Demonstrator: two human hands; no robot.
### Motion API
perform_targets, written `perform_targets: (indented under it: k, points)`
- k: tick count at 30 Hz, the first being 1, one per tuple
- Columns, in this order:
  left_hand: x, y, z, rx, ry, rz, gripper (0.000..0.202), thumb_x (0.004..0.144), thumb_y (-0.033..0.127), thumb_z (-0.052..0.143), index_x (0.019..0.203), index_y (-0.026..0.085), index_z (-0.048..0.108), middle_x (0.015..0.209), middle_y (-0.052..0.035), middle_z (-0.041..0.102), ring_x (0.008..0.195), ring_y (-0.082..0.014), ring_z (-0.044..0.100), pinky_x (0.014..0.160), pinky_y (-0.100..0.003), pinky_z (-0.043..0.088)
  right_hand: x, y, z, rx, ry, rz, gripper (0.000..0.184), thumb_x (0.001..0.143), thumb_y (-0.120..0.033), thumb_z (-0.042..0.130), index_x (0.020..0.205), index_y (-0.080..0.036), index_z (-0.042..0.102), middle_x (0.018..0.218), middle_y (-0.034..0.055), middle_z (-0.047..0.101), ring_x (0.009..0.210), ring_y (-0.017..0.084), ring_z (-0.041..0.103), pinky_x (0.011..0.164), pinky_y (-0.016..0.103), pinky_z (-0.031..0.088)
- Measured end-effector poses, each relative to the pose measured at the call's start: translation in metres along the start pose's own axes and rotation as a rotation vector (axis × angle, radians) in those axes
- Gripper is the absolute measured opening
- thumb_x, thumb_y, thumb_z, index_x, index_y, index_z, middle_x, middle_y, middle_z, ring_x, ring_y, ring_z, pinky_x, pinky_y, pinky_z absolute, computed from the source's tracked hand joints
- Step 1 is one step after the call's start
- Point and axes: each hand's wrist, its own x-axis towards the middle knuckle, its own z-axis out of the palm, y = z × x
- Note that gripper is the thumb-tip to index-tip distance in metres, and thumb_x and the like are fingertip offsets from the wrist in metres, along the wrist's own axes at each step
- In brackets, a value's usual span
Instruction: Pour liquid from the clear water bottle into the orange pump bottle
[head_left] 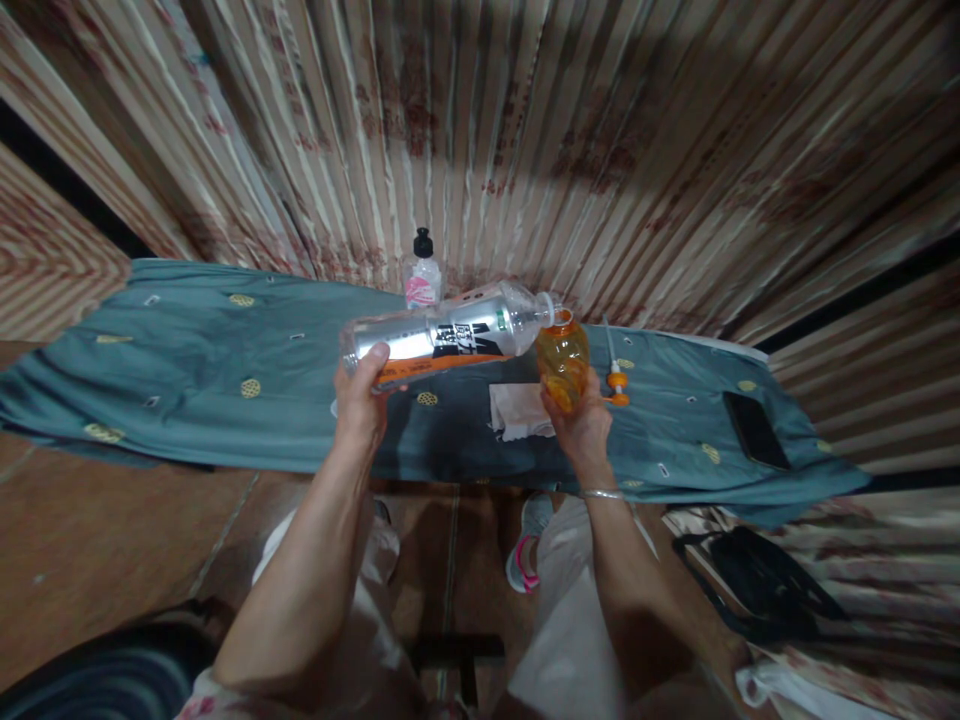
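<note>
My left hand (362, 392) grips the base end of a large clear plastic bottle (450, 335) with a black, white and orange label. The bottle lies nearly level, its neck touching the mouth of a small orange bottle (563, 362). My right hand (579, 425) is wrapped round that orange bottle from below and holds it upright above a long board covered in teal cloth (225, 380). An orange pump head with a white tube (616, 379) lies on the cloth just right of the orange bottle. A white folded cloth (516, 409) lies under my hands.
A small clear bottle with a black cap and pink label (423, 272) stands at the board's far edge against striped curtains (480, 120). A black phone (755, 430) lies on the right end. A black bag (757, 585) sits on the floor at the right.
</note>
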Motion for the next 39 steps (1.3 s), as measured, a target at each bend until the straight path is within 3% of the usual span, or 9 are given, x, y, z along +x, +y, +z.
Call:
perform_targets:
  k: [7, 14, 21, 31, 39]
  points:
    - [-0.0004, -0.0003, 0.0001, -0.011, 0.006, 0.002, 0.053, 0.061, 0.047, 0.083, 0.105, 0.019, 0.071, 0.082, -0.0049, 0.072, 0.063, -0.0188, 0.067, 0.043, -0.023, 0.049, 0.0006, 0.0007, 0.0009, 0.001, -0.01, 0.017, 0.074, 0.085, -0.045, 0.068, 0.145, -0.008, 0.045, 0.12, 0.0222, 0.073, 0.107, 0.033, 0.072, 0.092, 0.044, 0.058]
    - [-0.0003, -0.0001, -0.0004, 0.003, 0.0, -0.007, 0.059, 0.062, 0.048, 0.083, 0.113, 0.021, 0.07, 0.084, -0.004, 0.073, 0.065, -0.0188, 0.068, 0.044, -0.023, 0.049, 0.0006, 0.0014, 0.0011, -0.011, -0.013, 0.011, 0.073, 0.085, -0.046, 0.066, 0.144, -0.008, 0.045, 0.118, 0.0208, 0.074, 0.104, 0.032, 0.072, 0.09, 0.043, 0.058]
    - [-0.0004, 0.0016, -0.0003, 0.002, 0.003, -0.017, 0.051, 0.061, 0.047, 0.083, 0.102, 0.02, 0.071, 0.081, -0.0034, 0.072, 0.064, -0.0189, 0.066, 0.045, -0.026, 0.047, 0.0013, 0.0007, 0.0005, -0.003, -0.02, 0.027, 0.072, 0.085, -0.045, 0.068, 0.144, -0.009, 0.046, 0.117, 0.0199, 0.075, 0.104, 0.033, 0.073, 0.09, 0.044, 0.059]
    - [-0.0003, 0.0019, 0.001, 0.015, 0.003, -0.007, 0.058, 0.06, 0.048, 0.082, 0.11, 0.021, 0.068, 0.082, -0.0034, 0.072, 0.064, -0.0197, 0.068, 0.045, -0.025, 0.046, 0.0019, -0.0007, -0.0006, 0.022, -0.018, 0.028, 0.071, 0.084, -0.043, 0.068, 0.142, -0.008, 0.047, 0.118, 0.0212, 0.073, 0.104, 0.032, 0.071, 0.091, 0.044, 0.057]
    - [-0.0014, 0.0031, 0.0021, 0.017, 0.017, -0.016, 0.053, 0.061, 0.047, 0.081, 0.104, 0.019, 0.07, 0.08, -0.0036, 0.072, 0.061, -0.0182, 0.066, 0.046, -0.025, 0.049, 0.0005, 0.0016, 0.0006, 0.02, -0.021, 0.01, 0.074, 0.084, -0.044, 0.068, 0.144, -0.006, 0.046, 0.119, 0.0229, 0.073, 0.105, 0.034, 0.072, 0.091, 0.045, 0.058]
